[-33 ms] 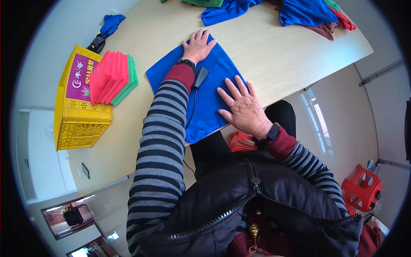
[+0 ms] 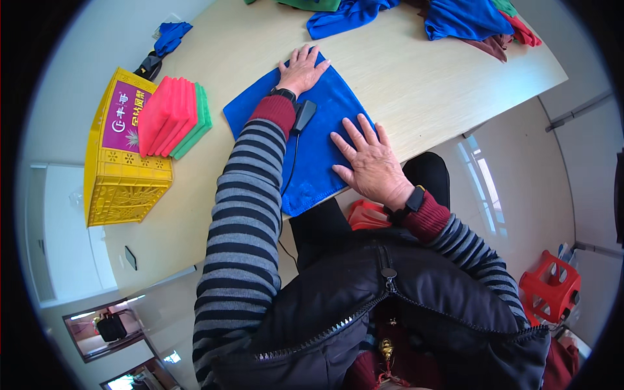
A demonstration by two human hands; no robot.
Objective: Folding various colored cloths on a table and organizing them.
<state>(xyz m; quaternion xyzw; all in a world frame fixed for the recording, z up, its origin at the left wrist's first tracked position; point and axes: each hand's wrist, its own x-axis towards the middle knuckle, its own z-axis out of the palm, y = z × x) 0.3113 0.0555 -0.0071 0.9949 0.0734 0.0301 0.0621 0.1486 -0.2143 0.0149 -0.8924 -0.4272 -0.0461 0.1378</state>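
Observation:
A blue cloth point(image 2: 318, 136) lies flat on the table near its front edge, turned so one corner points away from me. My left hand point(image 2: 301, 70) rests palm down on its far corner, fingers stretched out. My right hand point(image 2: 372, 159) lies on the cloth's right edge, palm down with fingers spread. A small black device point(image 2: 304, 117) with a thin cable sits beside my left wrist, over the cloth. Part of the cloth is hidden under my left forearm. Both wrists carry dark bands.
To the left stands a yellow plastic crate point(image 2: 133, 179), with folded pink cloths point(image 2: 170, 120) and green cloths point(image 2: 200, 123) stacked against it. Crumpled blue cloths point(image 2: 465, 19) lie along the far edge. A dark flat object point(image 2: 131, 258) rests at the table's near left. A red stool point(image 2: 549, 286) stands right.

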